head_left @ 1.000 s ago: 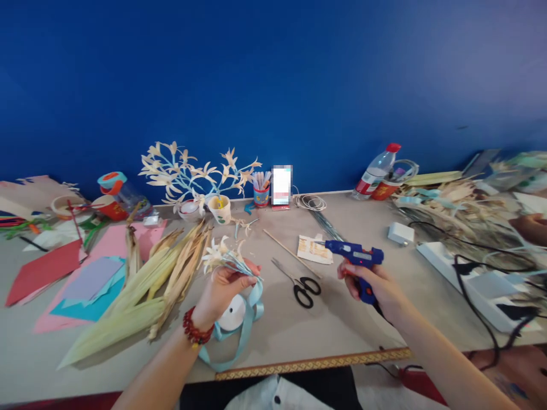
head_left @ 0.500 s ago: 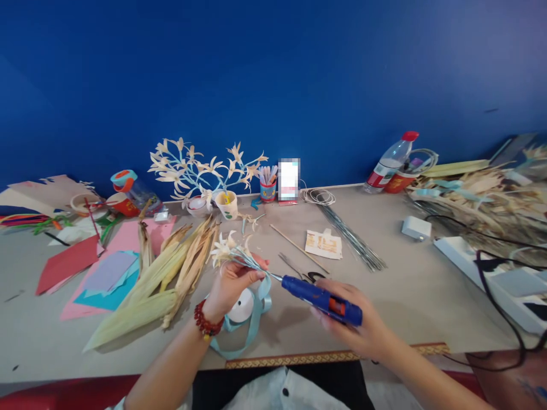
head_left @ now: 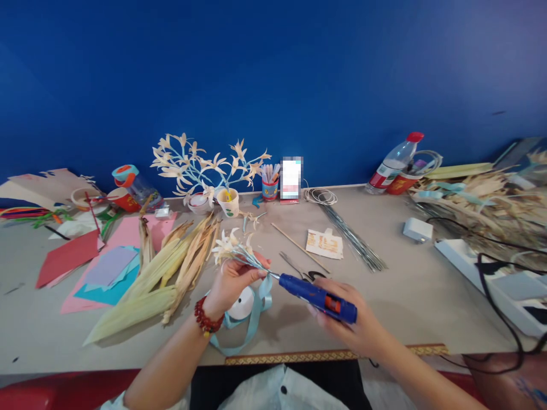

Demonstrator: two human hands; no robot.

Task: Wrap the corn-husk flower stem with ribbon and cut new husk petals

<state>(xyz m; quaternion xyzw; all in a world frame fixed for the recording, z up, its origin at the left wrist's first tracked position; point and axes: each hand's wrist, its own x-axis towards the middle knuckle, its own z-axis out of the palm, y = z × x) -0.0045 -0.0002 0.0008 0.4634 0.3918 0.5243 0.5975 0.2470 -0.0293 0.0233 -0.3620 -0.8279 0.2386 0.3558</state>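
My left hand [head_left: 231, 283], with a red bead bracelet on its wrist, is closed on a small bunch of pale husk flowers [head_left: 231, 246] with light-blue wrapped stems. My right hand [head_left: 352, 324] grips a blue glue gun [head_left: 318, 296]. Its nozzle points left and touches the stems at my left fingertips. Under my left hand lies a white spool of light-blue ribbon [head_left: 243, 304], its loose end curling toward the table's front edge.
Dried corn husks [head_left: 162, 279] and coloured paper sheets [head_left: 92, 262] lie at left. Black scissors [head_left: 304, 272], a thin wooden stick [head_left: 299, 247] and a wire bundle [head_left: 352, 239] lie behind the gun. A flower arrangement [head_left: 205, 168], cups and a bottle [head_left: 395, 162] stand at the wall. Cables and a white power strip [head_left: 482, 267] are at right.
My right hand swung the glue gun from an upright hold at the right down and leftward, until its nozzle met the stems in my left hand. The view shifted slightly.
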